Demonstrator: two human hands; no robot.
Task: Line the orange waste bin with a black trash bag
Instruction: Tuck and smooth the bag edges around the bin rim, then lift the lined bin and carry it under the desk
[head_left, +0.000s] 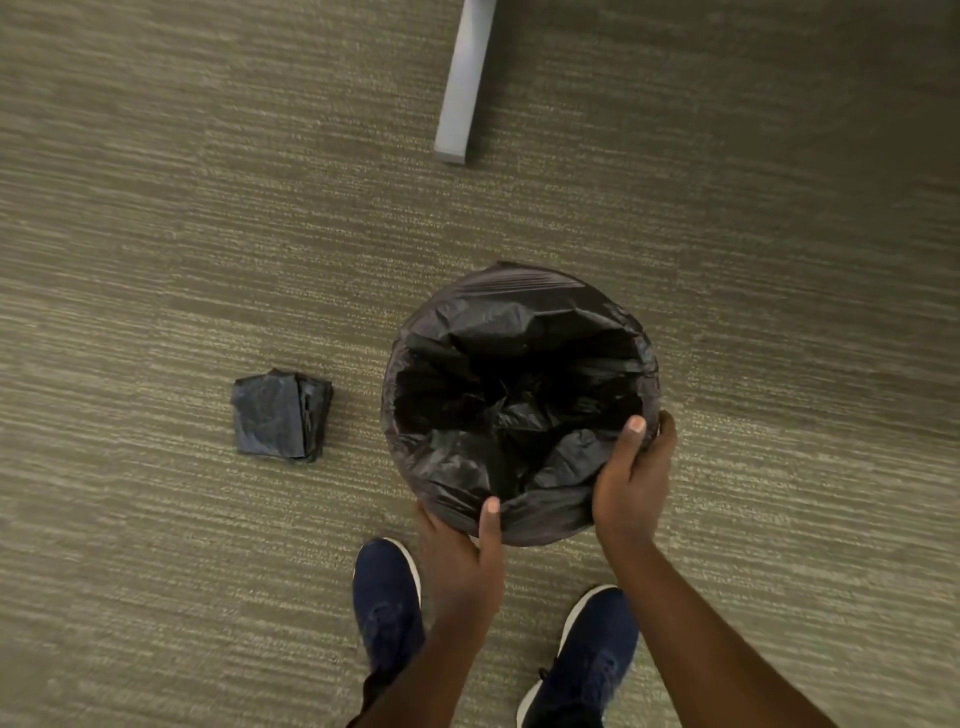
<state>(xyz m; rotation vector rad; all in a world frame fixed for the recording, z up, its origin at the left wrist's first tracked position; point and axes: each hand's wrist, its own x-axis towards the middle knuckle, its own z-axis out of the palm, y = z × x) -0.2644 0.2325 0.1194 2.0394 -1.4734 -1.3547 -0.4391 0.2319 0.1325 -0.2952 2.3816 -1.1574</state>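
Looks like an office tbh. Floor is that low-pile commercial carpet (156, 234), grey-green w/ thin stripes, and a square grey metal desk leg (464, 83) stands on it at the top. Small waste bin (519, 395) w/ black liner on the floor fits too.

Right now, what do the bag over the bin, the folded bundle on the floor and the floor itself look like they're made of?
Bag over the bin: thin black plastic film, slightly glossy; it crinkles and catches light on its folds.
Folded bundle: likely the same plastic, greyer and duller, creased flat.
Floor: low-pile carpet, matte, with fine olive-grey streaks.
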